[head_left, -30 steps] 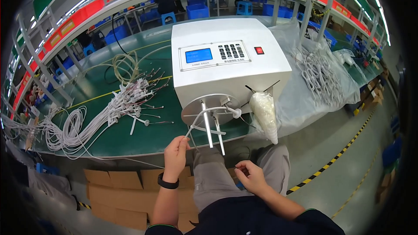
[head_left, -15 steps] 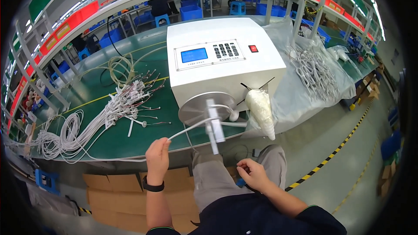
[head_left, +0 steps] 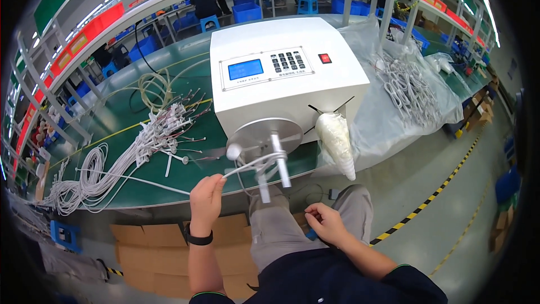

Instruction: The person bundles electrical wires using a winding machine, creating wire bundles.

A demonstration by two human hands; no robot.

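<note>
The left hand [head_left: 206, 199], left-front of the machine [head_left: 292, 93], has its fingers pinched around a white cable [head_left: 241, 169] slanting up rightward to the machine's rods [head_left: 280, 163]. The right hand [head_left: 326, 223], farther from the cable, curls before the machine, its grip unclear.

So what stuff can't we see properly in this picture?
All in the head view:
- Metal post by the disc: edges blurred, probably by spinning.
- White cable: the left hand covers the part inside its grip.
- Right hand: curled fingers hide whether anything is in it.
- White machine: its own body hides its back.
</note>
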